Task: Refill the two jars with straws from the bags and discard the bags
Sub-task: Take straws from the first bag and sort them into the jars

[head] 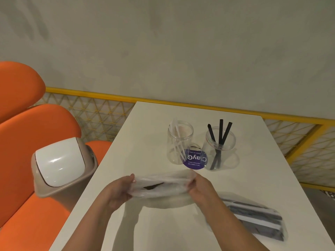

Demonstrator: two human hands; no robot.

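Right now a clear plastic bag (161, 185) is being held up just off the white table (163, 223), on the near side of the purple sticker (194, 159). Its left end is being gripped by the left hand (117, 192), with the fingers curled round the plastic. Its right end is being gripped the same way by the right hand (201, 187). The bag is being stretched level between the two hands. Its contents are being blurred too much to tell, apart from a dark streak showing through the middle. The jar with white straws (178, 142) is being kept upright just left of the sticker, open-topped, with a few straws leaning inside. The jar with black straws (220, 148) is standing just right of the sticker, three straws poking above its rim. Both jar bases are being seen overlapping the sticker's edge; contact cannot be told. A second bag (253, 216), packed with dark straws, is lying flat on the table to the near right of the sticker, well apart from it. A swing-lid bin (61, 165) is being carried by the orange seat (27, 142), well to the left of the sticker and off the table, its lid closed.
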